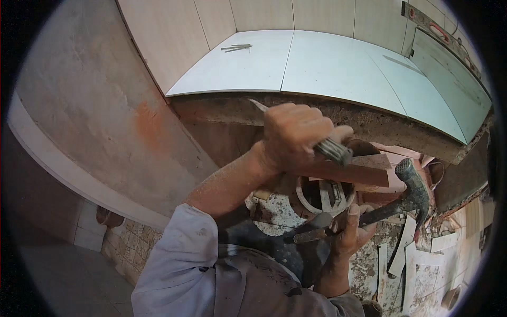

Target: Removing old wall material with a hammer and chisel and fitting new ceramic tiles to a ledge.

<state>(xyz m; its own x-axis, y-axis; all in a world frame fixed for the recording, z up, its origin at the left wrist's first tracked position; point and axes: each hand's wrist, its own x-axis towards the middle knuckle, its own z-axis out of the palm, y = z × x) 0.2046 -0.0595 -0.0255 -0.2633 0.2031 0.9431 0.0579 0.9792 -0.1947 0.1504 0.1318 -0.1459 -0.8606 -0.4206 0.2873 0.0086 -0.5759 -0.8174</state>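
Observation:
My left hand (pixel 296 129) is closed around a metal chisel (pixel 332 150), tilted with its pointed tip up and left at the rough concrete front edge (pixel 222 108) of a tiled ledge; whether the tip touches it I cannot tell. Lower right, my right hand (pixel 353 232) grips a claw hammer (pixel 411 187) by the handle, its head raised to the right. White tiles (pixel 338 68) cover the ledge, where a few loose nails (pixel 236 47) lie.
A large grey plastered surface (pixel 84 84) fills the left. A level (pixel 438 33) is at the upper right. Below the ledge are a round container (pixel 303 201) with tools and wooden boards (pixel 351 174). Cut tile strips (pixel 409 269) litter the dusty floor.

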